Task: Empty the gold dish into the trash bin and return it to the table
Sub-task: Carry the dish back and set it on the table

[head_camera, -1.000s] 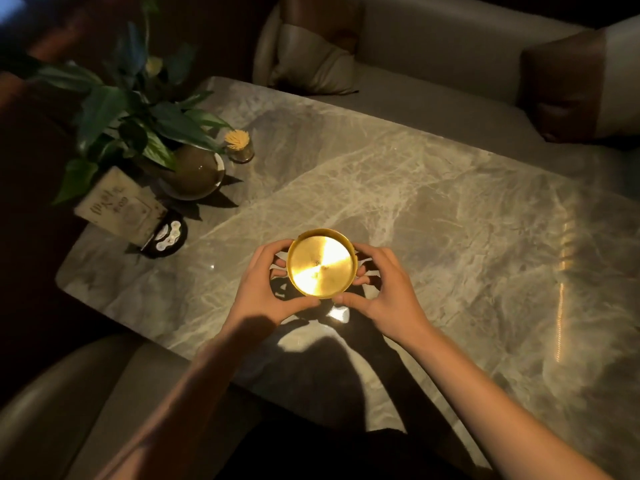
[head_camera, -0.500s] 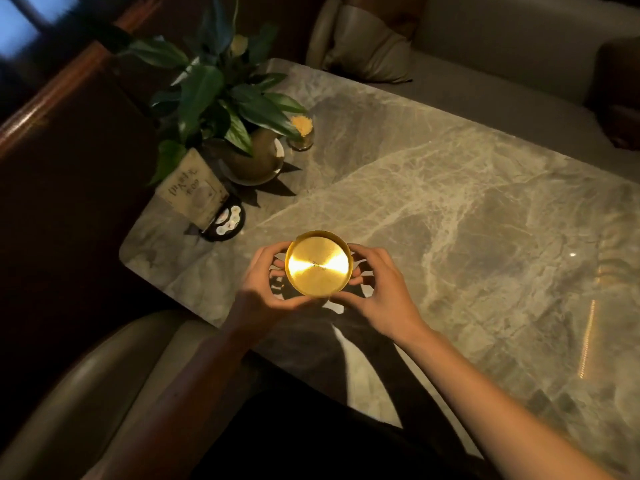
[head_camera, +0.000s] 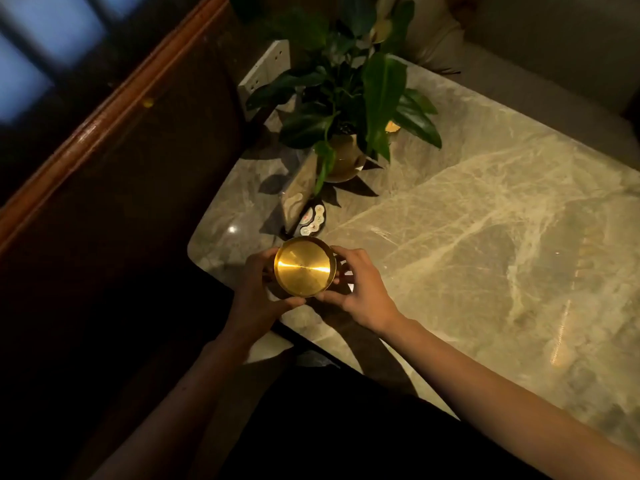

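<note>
The round gold dish (head_camera: 304,266) is held level above the near left corner of the grey marble table (head_camera: 485,216). Its shiny inside faces up and nothing shows in it. My left hand (head_camera: 254,292) grips the dish's left rim, thumb at the near edge. My right hand (head_camera: 360,289) grips the right rim the same way. No trash bin is in view.
A leafy potted plant (head_camera: 346,109) in a round pot, a small card stand (head_camera: 299,188) and a black round holder (head_camera: 313,218) stand at the table's left end, just beyond the dish. Dark wood panelling (head_camera: 104,161) runs along the left. A cushioned bench (head_camera: 536,95) lies beyond the table.
The view has swung left: the table's left corner and wood panelling now fill the left side. Both hands, still holding the dish, sit over the table corner instead of its middle.
</note>
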A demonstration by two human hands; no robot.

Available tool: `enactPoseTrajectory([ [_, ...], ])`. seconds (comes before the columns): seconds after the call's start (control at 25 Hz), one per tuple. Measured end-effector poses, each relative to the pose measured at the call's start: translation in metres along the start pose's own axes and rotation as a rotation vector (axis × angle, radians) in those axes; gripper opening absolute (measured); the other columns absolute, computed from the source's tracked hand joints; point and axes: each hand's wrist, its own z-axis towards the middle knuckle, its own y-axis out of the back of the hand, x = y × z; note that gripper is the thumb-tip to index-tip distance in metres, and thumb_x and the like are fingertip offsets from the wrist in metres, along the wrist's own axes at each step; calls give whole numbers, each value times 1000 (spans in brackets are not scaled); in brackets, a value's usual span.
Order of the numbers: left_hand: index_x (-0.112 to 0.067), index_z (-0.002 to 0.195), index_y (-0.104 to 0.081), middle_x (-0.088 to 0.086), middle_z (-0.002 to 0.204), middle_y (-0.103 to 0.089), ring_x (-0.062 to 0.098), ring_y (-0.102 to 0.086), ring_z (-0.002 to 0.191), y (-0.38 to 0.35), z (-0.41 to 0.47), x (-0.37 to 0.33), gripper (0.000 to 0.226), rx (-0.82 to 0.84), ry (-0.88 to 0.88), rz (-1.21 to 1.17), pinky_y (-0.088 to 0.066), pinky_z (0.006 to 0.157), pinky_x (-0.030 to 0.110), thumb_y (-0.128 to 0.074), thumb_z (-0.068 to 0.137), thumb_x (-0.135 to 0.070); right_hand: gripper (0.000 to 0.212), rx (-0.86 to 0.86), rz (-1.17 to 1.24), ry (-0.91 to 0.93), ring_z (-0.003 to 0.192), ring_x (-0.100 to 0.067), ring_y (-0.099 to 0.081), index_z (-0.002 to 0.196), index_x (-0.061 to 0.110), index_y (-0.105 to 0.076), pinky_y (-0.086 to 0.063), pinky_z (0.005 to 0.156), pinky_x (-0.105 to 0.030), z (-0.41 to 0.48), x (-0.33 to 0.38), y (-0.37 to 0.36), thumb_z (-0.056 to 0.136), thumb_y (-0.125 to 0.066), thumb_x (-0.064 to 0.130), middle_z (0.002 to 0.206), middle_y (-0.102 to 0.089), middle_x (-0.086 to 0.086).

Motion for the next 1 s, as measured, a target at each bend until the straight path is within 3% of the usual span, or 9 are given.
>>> enactPoseTrajectory([
  [0.2,-16,138,-45,6,136,-48,15,-55,112,23,12,34,97,2,41,4,-46,88,14,-95,55,-11,84,-14,-36,-56,111,-16,-51,138,15,-46,-48,98,-30,19,9,-40,66,-88,27,126,-51,-9],
  [0.24,-13,139,-46,9,137,-48,16,-55,113,25,15,39,97,7,38,12,-46,87,10,-95,55,-10,84,-15,-37,-66,111,-15,-50,138,14,-46,-47,98,-25,21,10,-47,67,-88,26,127,-51,-9],
  [0.32,-10,139,-48,12,137,-49,17,-55,113,29,18,47,95,4,43,6,-46,83,2,-94,56,-8,84,-16,-41,-80,109,-10,-46,139,10,-45,-38,91,-1,24,11,-58,67,-88,22,128,-50,-12],
  [0.4,-11,138,-49,11,137,-49,15,-54,112,31,21,51,93,3,67,-9,-43,80,-2,-93,57,-6,86,-22,-42,-97,108,-8,-44,139,7,-45,-32,81,8,28,13,-64,67,-88,19,129,-48,-13],
  [0.72,-17,141,-48,6,140,-47,11,-53,110,36,31,65,96,43,128,-1,-43,77,-3,-94,57,-9,76,9,-6,-206,109,-14,-54,138,9,-47,-43,74,3,45,14,-74,72,-84,13,129,-47,-11],
  [0.84,-19,142,-46,5,142,-44,13,-53,116,35,35,64,95,61,138,-4,-44,75,1,-93,60,-9,71,8,12,-241,109,-14,-54,139,8,-46,-45,74,2,47,15,-73,76,-80,8,130,-47,-12],
  [0.92,-20,142,-46,5,143,-44,18,-53,121,34,36,64,94,62,128,-3,-44,83,7,-92,60,-10,68,10,17,-254,108,-14,-54,139,7,-46,-46,75,1,48,15,-73,78,-77,5,130,-47,-13],
  [1.0,-20,142,-47,5,143,-45,22,-51,126,34,37,66,95,60,108,9,-49,94,21,-93,60,-11,64,12,29,-263,105,-12,-53,137,7,-47,-46,74,1,49,17,-72,80,-75,3,130,-47,-15],
])
